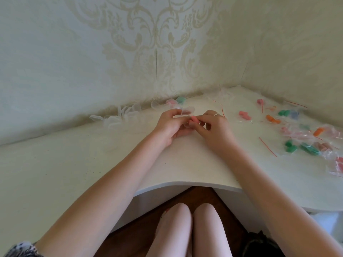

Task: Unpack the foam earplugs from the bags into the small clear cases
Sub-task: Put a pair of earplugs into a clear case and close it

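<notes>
Both hands meet over the middle of the white corner desk [74, 173]. My left hand [169, 125] holds a small clear case [185, 112] with its lid open. My right hand [213, 127] pinches a pink foam earplug [193, 121] at the case. Several empty clear cases [118, 118] lie in a row along the back wall to the left. Two filled cases, one pink [170, 102] and one green [181, 99], sit by the wall behind the hands. Bags of earplugs [311, 143] in green, orange, pink and blue are spread on the right.
Emptied clear bags with red zip strips [220, 98] lie in the back corner. A loose red strip [267, 146] lies on the desk right of my right forearm. The desk's curved front edge [185, 184] is above my knees. Walls close off the back and the right.
</notes>
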`<action>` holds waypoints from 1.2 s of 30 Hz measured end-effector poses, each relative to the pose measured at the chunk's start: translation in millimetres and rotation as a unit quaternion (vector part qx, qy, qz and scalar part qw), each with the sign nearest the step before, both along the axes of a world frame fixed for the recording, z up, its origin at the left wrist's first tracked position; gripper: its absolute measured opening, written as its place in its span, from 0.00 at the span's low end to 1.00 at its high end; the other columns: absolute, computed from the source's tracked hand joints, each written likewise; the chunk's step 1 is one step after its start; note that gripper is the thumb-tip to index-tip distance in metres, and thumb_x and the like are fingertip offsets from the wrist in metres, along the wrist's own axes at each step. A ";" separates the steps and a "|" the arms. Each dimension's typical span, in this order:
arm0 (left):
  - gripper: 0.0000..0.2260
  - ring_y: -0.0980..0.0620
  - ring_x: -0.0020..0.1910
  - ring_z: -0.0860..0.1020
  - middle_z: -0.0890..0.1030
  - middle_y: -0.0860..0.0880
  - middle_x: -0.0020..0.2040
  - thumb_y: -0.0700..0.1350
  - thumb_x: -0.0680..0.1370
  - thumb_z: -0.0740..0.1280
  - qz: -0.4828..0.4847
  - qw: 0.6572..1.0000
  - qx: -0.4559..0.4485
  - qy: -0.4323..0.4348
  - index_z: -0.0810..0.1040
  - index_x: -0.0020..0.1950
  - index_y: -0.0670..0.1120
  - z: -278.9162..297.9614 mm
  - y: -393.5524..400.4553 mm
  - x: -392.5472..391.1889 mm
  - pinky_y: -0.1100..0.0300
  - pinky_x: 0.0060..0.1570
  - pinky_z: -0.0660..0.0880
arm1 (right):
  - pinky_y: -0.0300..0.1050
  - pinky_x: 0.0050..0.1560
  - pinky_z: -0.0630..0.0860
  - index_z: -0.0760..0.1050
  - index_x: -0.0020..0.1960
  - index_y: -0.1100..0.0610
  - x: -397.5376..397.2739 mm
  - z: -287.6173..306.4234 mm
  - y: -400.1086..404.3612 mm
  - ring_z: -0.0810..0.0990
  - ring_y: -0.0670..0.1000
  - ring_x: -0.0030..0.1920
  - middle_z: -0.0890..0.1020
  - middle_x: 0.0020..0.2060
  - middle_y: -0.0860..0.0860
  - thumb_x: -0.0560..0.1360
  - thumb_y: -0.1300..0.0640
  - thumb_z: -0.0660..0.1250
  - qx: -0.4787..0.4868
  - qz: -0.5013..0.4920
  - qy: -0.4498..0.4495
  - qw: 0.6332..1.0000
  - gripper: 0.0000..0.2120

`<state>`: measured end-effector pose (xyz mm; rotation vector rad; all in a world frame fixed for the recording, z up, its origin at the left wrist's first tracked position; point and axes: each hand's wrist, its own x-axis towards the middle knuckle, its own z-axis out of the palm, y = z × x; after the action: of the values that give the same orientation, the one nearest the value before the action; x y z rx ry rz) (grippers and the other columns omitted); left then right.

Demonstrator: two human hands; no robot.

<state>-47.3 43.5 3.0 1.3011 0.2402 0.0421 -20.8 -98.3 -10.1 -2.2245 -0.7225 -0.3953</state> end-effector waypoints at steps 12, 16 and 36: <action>0.14 0.50 0.40 0.81 0.81 0.41 0.44 0.31 0.75 0.63 0.008 1.000 0.020 0.009 0.76 0.60 0.36 -3.9 1.0 4.9 0.60 0.37 0.80 | 0.37 0.43 0.75 0.77 0.57 0.51 -2.1 3.5 2.7 0.82 0.46 0.44 0.83 0.43 0.45 0.80 0.58 0.59 0.169 0.008 0.101 0.980 0.10; 0.10 0.51 0.35 0.81 0.82 0.44 0.37 0.31 0.77 0.59 0.015 0.999 -0.029 0.012 0.75 0.54 0.40 -0.2 2.4 4.6 0.59 0.39 0.82 | 0.30 0.36 0.66 0.78 0.51 0.52 0.7 -1.8 2.8 0.80 0.48 0.44 0.85 0.42 0.48 0.78 0.56 0.61 0.075 0.001 0.013 0.997 0.08; 0.15 0.54 0.41 0.81 0.80 0.45 0.45 0.31 0.74 0.68 -0.035 0.999 -0.004 -0.036 0.76 0.60 0.39 -5.6 -0.7 -0.3 0.65 0.38 0.79 | 0.30 0.39 0.71 0.75 0.44 0.53 -5.8 9.8 3.7 0.76 0.36 0.38 0.81 0.39 0.43 0.74 0.59 0.69 0.230 -0.022 0.113 0.966 0.03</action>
<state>-47.6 42.8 -2.7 1.2963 0.1330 0.0287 -26.7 -94.6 -0.2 -1.8087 -0.4091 -0.2892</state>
